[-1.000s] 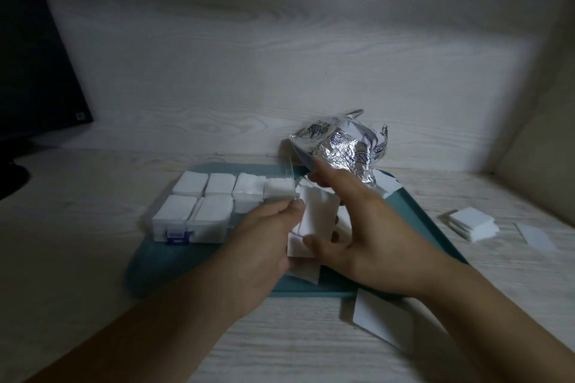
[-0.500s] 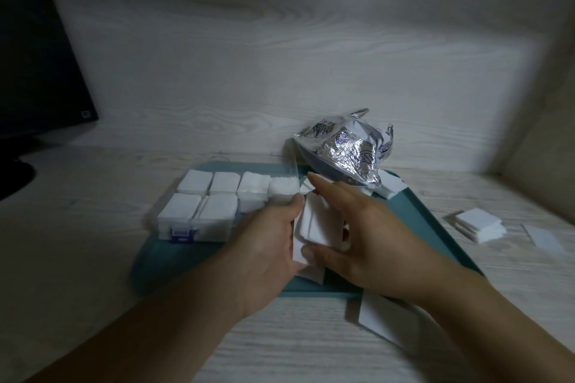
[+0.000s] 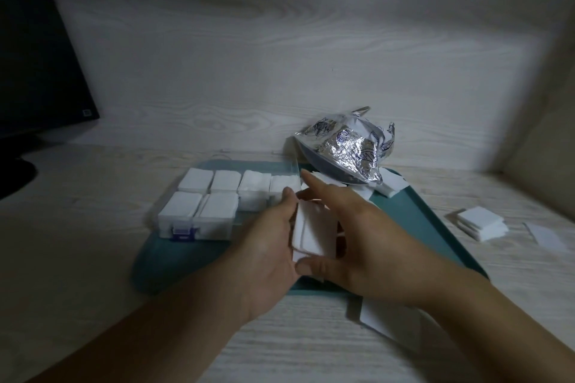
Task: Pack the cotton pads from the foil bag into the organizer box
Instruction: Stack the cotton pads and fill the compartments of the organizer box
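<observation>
Held between both hands: a small stack of cotton pads [image 3: 312,235], squared up above the tray [image 3: 435,227], probably to fit a compartment. Left hand [image 3: 267,255] curled against the stack's left edge; right hand [image 3: 364,246] gripping it with thumb below and fingers stretched above. Organizer box [image 3: 217,205] at the tray's far left, visible compartments already filled. Foil bag [image 3: 345,149] slumped at the tray's far edge, mouth open. Loose pads [image 3: 480,222] left on the bench toward its right edge. Box's near-right compartments hidden behind the hands; dim light blurred finer detail.
</observation>
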